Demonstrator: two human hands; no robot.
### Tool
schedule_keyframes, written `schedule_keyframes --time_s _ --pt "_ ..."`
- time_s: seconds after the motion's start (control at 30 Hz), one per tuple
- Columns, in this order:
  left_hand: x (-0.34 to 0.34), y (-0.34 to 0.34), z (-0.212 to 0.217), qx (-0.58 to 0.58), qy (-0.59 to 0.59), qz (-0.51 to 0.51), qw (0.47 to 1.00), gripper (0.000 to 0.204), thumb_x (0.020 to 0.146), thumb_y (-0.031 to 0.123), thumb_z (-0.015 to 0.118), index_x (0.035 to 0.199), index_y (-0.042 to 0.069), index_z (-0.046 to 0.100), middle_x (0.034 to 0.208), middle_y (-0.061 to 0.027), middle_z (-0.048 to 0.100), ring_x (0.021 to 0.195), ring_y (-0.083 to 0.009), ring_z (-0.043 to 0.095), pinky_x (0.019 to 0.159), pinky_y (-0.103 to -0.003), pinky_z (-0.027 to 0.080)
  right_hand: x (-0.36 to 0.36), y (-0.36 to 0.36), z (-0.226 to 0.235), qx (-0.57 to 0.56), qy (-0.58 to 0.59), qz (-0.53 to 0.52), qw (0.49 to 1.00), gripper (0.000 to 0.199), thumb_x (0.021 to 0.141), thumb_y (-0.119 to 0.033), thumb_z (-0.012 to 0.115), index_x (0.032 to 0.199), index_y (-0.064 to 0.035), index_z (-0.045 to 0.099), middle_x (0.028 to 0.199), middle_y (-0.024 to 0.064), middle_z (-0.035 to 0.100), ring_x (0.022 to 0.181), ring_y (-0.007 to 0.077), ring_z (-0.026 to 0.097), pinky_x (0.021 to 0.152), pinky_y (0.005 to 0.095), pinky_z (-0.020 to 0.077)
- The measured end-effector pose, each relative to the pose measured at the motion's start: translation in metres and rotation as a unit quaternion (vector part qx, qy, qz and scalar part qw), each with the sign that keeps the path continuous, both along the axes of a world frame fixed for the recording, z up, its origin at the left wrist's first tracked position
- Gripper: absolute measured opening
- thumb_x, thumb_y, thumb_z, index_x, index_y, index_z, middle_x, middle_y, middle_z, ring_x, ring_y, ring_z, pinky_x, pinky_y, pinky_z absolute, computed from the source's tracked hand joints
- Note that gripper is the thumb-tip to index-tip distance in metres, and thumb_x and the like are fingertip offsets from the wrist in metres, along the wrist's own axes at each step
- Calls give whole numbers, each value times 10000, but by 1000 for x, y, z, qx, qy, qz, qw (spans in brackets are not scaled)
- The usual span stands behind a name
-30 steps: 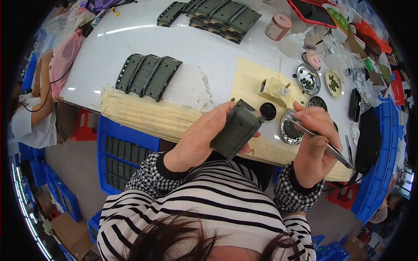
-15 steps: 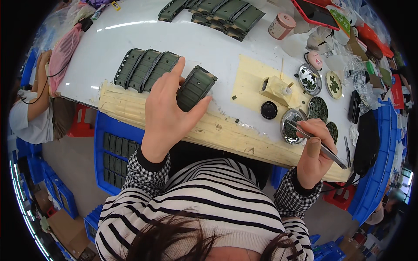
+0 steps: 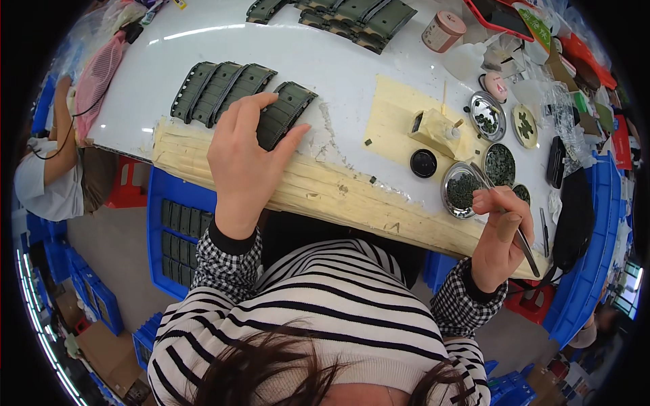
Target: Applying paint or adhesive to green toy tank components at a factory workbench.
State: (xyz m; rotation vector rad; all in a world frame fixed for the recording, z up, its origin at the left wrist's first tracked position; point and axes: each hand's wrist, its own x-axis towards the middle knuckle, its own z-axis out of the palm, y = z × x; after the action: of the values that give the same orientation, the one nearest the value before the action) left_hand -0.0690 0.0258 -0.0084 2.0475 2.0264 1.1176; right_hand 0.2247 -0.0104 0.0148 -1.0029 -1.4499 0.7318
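White bench in a busy workshop, blue plastic crates underneath, near edge wrapped in yellowish tape; a second ago the left hand was holding the dark green ribbed plastic casing up over the near edge, now it's pressed flat on it at the end of the row of matching green casings near the left part of that edge, fingers spread, palm down; so that piece looks done and parked. Right hand hasn't budged much, curled closed around slim metal tweezers by the small round metal dishes of dark green bits toward the right end.
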Motion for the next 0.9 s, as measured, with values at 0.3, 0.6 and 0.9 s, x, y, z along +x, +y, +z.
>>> schedule_keyframes --time_s 0.3,0.6,0.9 --pt "-15 1 -9 36 81 63 994 562 724 240 770 1197 38 542 1222 -214 500 1178 -353 459 988 -423 374 3 0 -2 -12 -12 4 1000 344 978 -270 480 962 50 608 753 125 599 709 192 553 717 336 458" --pt "-23 5 -3 1 50 65 997 617 686 244 798 1175 17 498 1123 -172 541 1106 -311 493 945 -396 402 2 -1 -3 -29 -21 18 999 325 969 -256 493 942 42 618 713 103 589 700 185 542 669 311 429" --pt "-53 6 6 57 -224 31 972 508 796 138 712 1204 35 428 1166 -113 551 1029 -156 520 915 -308 401 5 -2 -2 -27 -20 20 999 325 967 -257 497 946 45 617 703 102 587 697 182 536 672 310 421"
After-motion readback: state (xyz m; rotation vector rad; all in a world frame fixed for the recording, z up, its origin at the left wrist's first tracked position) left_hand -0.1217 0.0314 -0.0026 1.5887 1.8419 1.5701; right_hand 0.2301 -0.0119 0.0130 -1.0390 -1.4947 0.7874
